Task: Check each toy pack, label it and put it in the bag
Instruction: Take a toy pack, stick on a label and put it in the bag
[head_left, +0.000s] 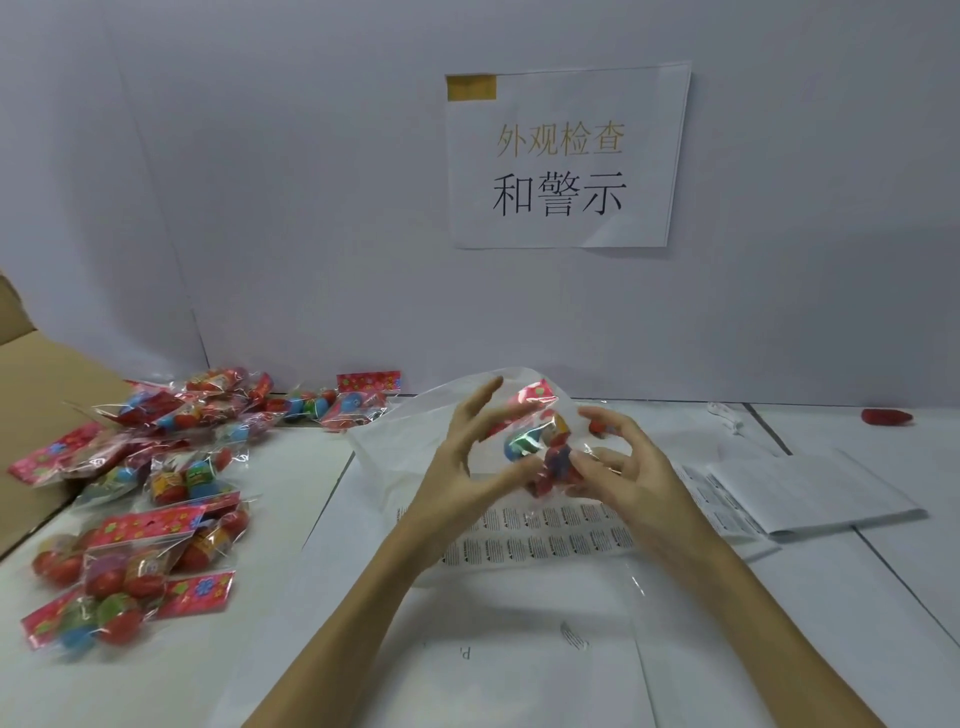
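Observation:
A toy pack (540, 441), a clear sleeve of red, blue and green toys under a red flowered header card, is held up over the table centre. My left hand (467, 457) pinches its left side with thumb and a finger, the other fingers spread upward. My right hand (618, 462) pinches its right side with curled fingers. Behind and under the pack lies a large clear plastic bag (395, 436). A sheet of small printed labels (550, 530) lies flat below my hands.
Several more toy packs (150, 499) are heaped at the left, beside a brown cardboard flap (47, 384). Folded white paper sheets (810, 493) lie at the right. A small red object (885, 417) rests by the back wall, which carries a printed sign (566, 156).

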